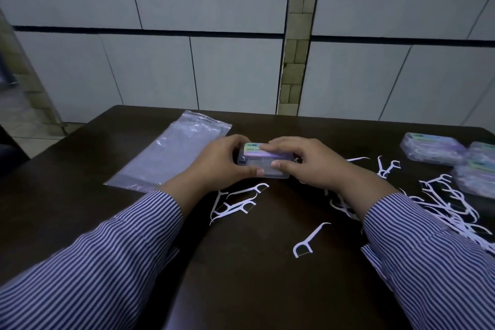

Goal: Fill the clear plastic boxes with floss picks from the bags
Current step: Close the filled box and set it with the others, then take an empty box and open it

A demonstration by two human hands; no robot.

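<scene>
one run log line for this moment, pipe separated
left hand grips clear box | right hand grips same box | loose floss picks on table | bag flat

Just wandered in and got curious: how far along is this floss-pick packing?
Looks done: a few labelled boxes sit grouped at the table's far right, apparently filled. In hand: both the left hand and right hand grip one clear box, thumbs on its near edge; whether it is full is unclear. Left: many loose floss picks scattered on the table, beside a flat plastic bag.
</scene>
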